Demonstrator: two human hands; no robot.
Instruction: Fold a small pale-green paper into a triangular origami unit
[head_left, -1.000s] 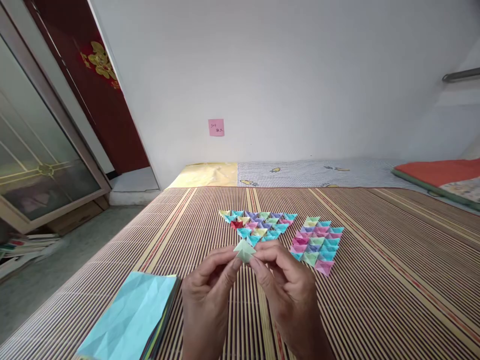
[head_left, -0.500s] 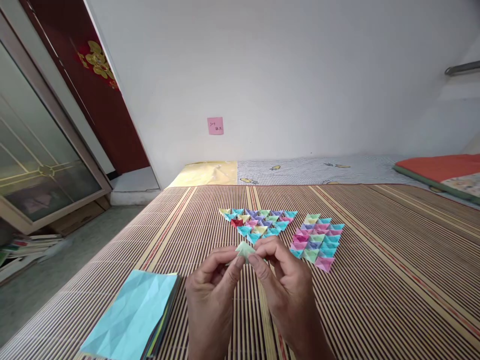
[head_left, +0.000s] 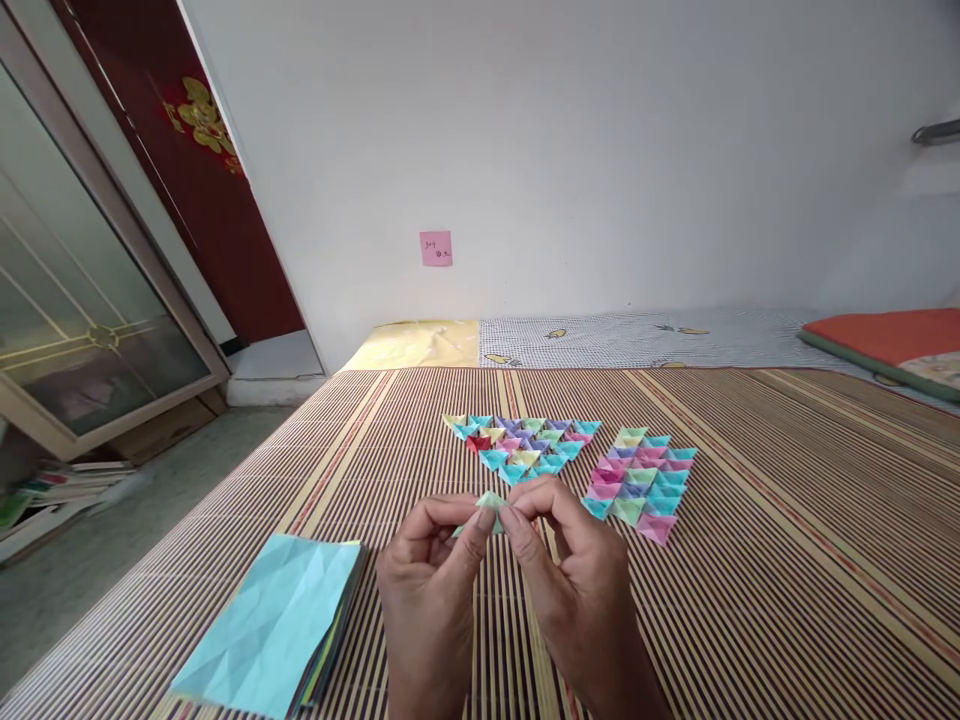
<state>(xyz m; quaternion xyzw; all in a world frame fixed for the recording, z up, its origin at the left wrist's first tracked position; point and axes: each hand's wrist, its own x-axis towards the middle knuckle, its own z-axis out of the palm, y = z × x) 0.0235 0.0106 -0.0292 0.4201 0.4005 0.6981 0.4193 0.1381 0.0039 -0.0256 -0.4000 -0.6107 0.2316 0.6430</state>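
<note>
A small pale green folded paper piece (head_left: 491, 500) is pinched between my two hands, its pointed tip facing away from me. My left hand (head_left: 435, 570) grips its left side with thumb and forefinger. On the other side my right hand (head_left: 574, 570) does the same, and the two thumbs almost meet over the paper. Much of the piece is hidden behind the thumbs. Just beyond my fingers lie rows of small folded paper pieces (head_left: 525, 458) in several colours, set out in a roughly triangular patch. More folded pieces (head_left: 630, 490) form a slanted block to the right.
A stack of coloured paper with a creased light blue sheet (head_left: 270, 620) on top lies at the left. Everything rests on a striped bamboo mat (head_left: 765, 560). A pink note (head_left: 436, 249) is stuck on the white wall. An orange folded cloth (head_left: 885, 338) lies far right.
My thumbs have moved up a little over the green paper, covering more of it, and its lower left corner shows below my left fingers. The whole view has shifted slightly.
</note>
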